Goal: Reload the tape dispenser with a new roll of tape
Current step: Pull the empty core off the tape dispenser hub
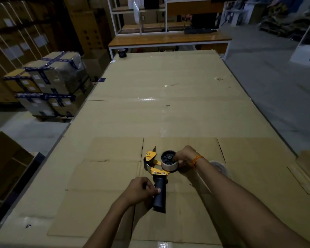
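Tape roll point(170, 162) sits on dispenser point(157, 171) hub; my right hand point(183, 157) fingers pinch it, left hand point(141, 189) grips handle.

Matt brown cardboard table top point(168, 104) with shiny tape strips, tape dispenser point(157, 173) on it, yellow painted metal, smooth black plastic handle

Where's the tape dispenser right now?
In the head view, low centre on the cardboard-covered table: the tape dispenser, left hand gripping its handle, right hand on its roll.
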The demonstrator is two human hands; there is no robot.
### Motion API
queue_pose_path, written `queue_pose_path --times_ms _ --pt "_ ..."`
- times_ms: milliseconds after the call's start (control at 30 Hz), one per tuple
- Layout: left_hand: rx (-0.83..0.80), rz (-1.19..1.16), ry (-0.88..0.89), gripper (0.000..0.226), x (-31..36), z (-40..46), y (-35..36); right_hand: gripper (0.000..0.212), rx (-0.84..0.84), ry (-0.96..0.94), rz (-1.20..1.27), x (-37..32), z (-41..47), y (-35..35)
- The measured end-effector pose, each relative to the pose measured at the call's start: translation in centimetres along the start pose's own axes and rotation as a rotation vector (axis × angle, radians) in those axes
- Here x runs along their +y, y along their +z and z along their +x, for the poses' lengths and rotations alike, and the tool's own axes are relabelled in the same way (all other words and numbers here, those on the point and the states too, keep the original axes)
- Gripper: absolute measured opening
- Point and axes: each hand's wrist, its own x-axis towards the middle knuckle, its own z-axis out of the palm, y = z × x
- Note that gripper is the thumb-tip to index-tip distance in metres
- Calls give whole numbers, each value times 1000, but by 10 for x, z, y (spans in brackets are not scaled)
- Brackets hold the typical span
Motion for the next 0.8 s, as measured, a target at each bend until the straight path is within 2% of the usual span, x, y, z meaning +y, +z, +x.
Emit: queue_pose_path --times_ms 167,333,433,667,733,800 --pt "2 43 -40 45 7 10 -3 31 -52 -18 -51 -6 0 -3" --pt "14 84 -68 51 12 13 -4 19 -107 -29 -71 -11 4 -3" --pt "-1 121 -73 55 13 15 -7 23 -111 -23 -61 -16 3 -1" --pt "-282 187 51 37 25 28 -30 20 -70 -53 -158 -26 1 2" --pt "-277 169 83 39 35 35 -43 18 -21 -69 -179 -29 -2 4" --pt "-206 142 108 41 49 43 -57 19 14 -73 -206 -32 -6 5"
